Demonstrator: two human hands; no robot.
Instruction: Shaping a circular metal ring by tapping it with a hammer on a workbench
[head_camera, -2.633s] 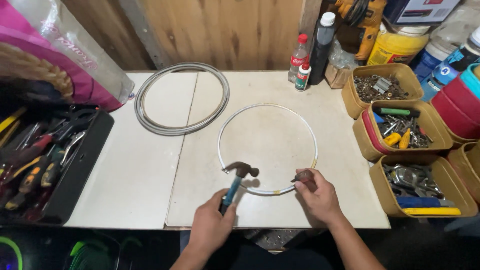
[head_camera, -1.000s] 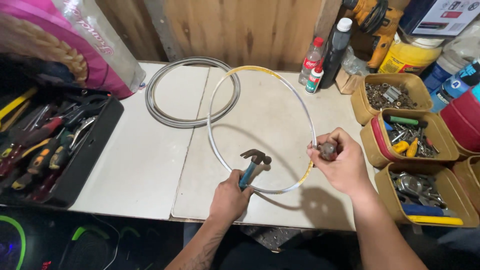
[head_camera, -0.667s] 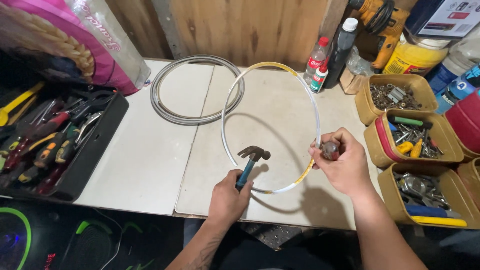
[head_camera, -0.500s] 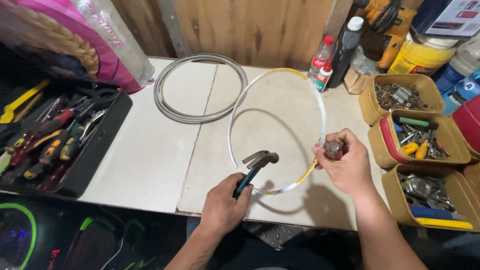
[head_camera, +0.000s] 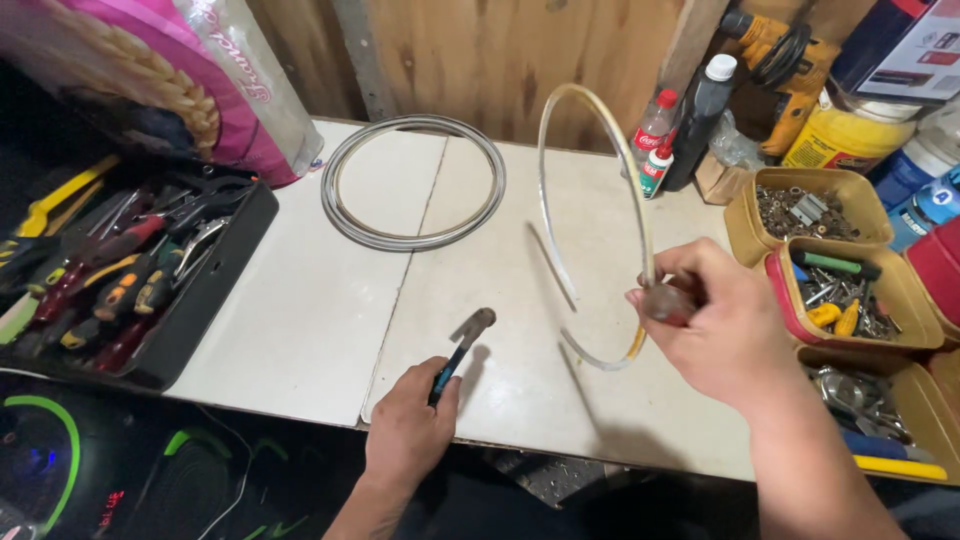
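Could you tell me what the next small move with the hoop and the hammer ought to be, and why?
Probably lower the hoop flat onto the table first. The right hand holds it tilted up on edge, pinched at its joint, while the left hand holds the hammer low over the tabletop. Raised like this, the joint has nothing firm beneath it to strike against.

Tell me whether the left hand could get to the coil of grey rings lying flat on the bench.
Probably yes. The left hand is shut on a hammer, but only bare bench top lies between it and the grey rings. The hoop stands off to the right, in the right hand.
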